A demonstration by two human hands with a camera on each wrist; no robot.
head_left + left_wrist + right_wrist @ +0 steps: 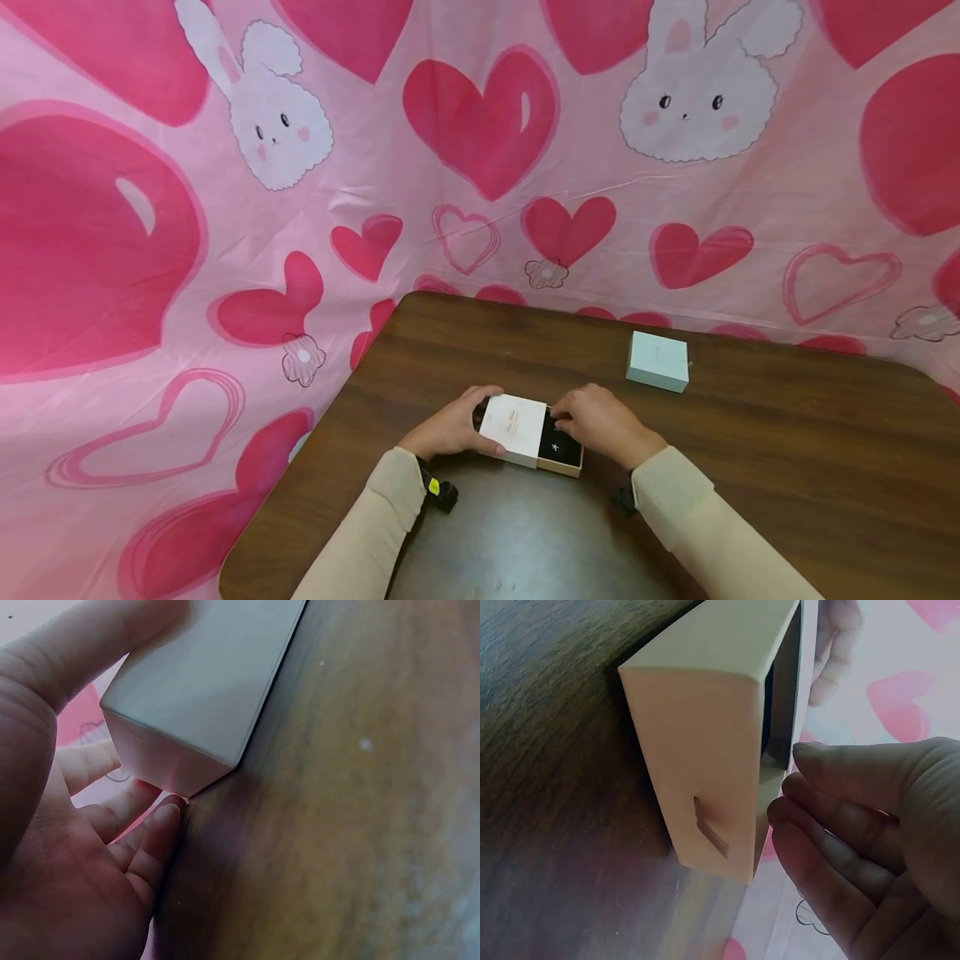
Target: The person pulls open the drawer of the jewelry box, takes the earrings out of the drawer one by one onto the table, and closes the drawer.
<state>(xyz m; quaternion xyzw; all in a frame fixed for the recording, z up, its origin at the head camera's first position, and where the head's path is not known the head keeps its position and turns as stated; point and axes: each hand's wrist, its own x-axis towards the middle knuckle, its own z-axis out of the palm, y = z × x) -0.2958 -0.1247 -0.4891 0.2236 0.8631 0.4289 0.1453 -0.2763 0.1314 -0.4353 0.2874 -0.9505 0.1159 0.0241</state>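
Note:
A small white jewelry box [513, 423] lies on the table, its black-lined drawer [572, 454] slid partly out to the right. A star-shaped silver piece [555, 447] shows on the black lining. My left hand [453, 425] grips the box's outer sleeve [202, 690], thumb on the near side and fingers round the far side. Over the drawer's far part, my right hand [603, 423] has its thumb and fingers bent close together. In the right wrist view the fingertips [784, 814] are at the drawer's rim; whether they pinch something small is hidden. A ribbon pull tab [711, 831] sticks out of the drawer front.
A second, closed pale box [657, 362] stands farther back to the right on the brown wooden table [787, 467]. Behind the table hangs a pink cloth [480, 125] with hearts and rabbits. The table's left edge runs close beside my left arm.

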